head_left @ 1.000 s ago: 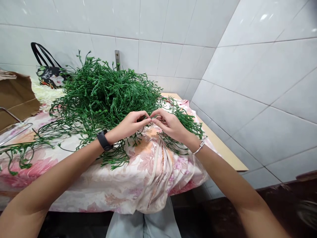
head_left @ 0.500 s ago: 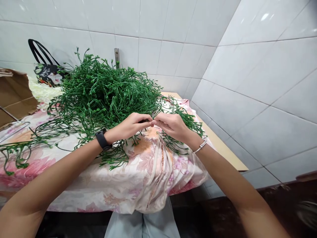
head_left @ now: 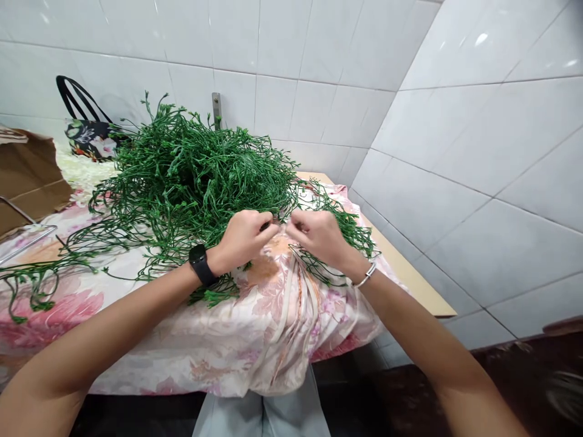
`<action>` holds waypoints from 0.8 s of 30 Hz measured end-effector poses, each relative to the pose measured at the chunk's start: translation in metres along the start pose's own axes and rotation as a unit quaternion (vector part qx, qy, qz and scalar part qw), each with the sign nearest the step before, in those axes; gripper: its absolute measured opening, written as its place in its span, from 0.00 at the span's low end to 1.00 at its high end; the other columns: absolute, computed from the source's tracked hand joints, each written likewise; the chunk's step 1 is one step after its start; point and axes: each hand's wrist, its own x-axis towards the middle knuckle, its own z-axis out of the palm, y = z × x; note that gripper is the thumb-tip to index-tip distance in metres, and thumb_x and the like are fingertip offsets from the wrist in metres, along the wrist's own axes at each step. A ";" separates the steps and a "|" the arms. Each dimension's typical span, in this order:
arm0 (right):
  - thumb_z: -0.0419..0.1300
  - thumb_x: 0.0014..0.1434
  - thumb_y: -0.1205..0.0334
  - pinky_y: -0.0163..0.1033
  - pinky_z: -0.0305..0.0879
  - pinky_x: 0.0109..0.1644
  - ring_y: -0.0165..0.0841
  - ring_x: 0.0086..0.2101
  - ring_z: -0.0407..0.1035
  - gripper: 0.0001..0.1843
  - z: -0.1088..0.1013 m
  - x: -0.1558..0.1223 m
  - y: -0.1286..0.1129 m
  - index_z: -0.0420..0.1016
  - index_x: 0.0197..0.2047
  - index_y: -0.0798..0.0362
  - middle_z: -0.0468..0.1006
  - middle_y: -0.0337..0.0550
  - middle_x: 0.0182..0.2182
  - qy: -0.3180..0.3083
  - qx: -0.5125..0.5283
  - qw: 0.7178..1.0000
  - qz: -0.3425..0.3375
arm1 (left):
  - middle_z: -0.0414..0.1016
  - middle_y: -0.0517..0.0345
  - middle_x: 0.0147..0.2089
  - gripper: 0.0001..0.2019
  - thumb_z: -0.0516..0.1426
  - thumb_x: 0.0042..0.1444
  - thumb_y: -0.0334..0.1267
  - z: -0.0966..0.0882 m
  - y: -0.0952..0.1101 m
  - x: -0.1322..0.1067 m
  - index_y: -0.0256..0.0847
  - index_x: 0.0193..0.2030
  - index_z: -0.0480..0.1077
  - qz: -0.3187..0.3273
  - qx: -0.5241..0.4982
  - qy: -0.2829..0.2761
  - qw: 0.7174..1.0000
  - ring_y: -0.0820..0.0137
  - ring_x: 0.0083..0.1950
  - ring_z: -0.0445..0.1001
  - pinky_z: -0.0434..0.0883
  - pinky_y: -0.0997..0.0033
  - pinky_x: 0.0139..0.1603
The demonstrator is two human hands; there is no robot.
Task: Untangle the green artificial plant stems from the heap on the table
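In the head view, the two bare hands of the person are in front of the body, near to each other, above the table edge. The left hand [head_left: 246,240] has its fingers curled inward and the thumb beside the index finger. The right hand [head_left: 321,238] is bent in a similar way, with its knuckles turned up, and a narrow gap lies between the two hands. Whether the fingertips of either hand grip something thin, I cannot tell, because this place is small and blurred.

The big, tangled pile of thin green stems with small forked tips [head_left: 204,164] lies just behind the left hand, on the table. A smaller, flat bunch of the same green stems [head_left: 353,230] lies beside and beyond the right hand, and some loose green stems [head_left: 43,273] spread out at the far left.

Under them is a white cloth with pink and orange flower print [head_left: 182,346], which is wrinkled and hangs over the front edge. From below it, at the right, a pale, flat board [head_left: 410,279] comes out. At the left side there are a torn piece of brown cardboard [head_left: 31,173], a bent metal rod [head_left: 30,243], cream-white petals [head_left: 88,173] and a black bag with flower print and two handles [head_left: 93,141], near the white tiled wall [head_left: 282,36].
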 end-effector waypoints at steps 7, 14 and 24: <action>0.54 0.57 0.57 0.36 0.54 0.29 0.27 0.24 0.58 0.11 -0.048 0.009 0.046 0.72 0.29 0.54 0.67 0.40 0.23 0.170 0.002 0.982 0.080 | 0.61 0.62 0.23 0.09 0.51 0.52 0.37 -0.024 -0.014 0.010 0.34 0.28 0.68 -0.068 -0.227 0.066 0.969 0.78 0.25 0.56 0.55 0.76 0.27; 0.55 0.56 0.56 0.49 0.55 0.43 0.36 0.34 0.64 0.11 -0.035 0.008 0.072 0.76 0.29 0.52 0.70 0.44 0.30 0.088 -0.119 0.980 0.131 | 0.67 0.60 0.25 0.12 0.49 0.49 0.29 -0.024 -0.011 0.012 0.34 0.39 0.70 -0.081 -0.359 0.027 0.929 0.76 0.29 0.64 0.62 0.75 0.34; 0.55 0.56 0.56 0.49 0.52 0.46 0.42 0.43 0.63 0.11 -0.029 0.010 0.054 0.73 0.38 0.52 0.71 0.47 0.37 0.156 -0.135 0.975 0.085 | 0.75 0.52 0.44 0.21 0.49 0.57 0.34 -0.020 -0.012 0.007 0.37 0.58 0.60 -0.038 -0.359 -0.064 0.930 0.72 0.45 0.71 0.64 0.71 0.47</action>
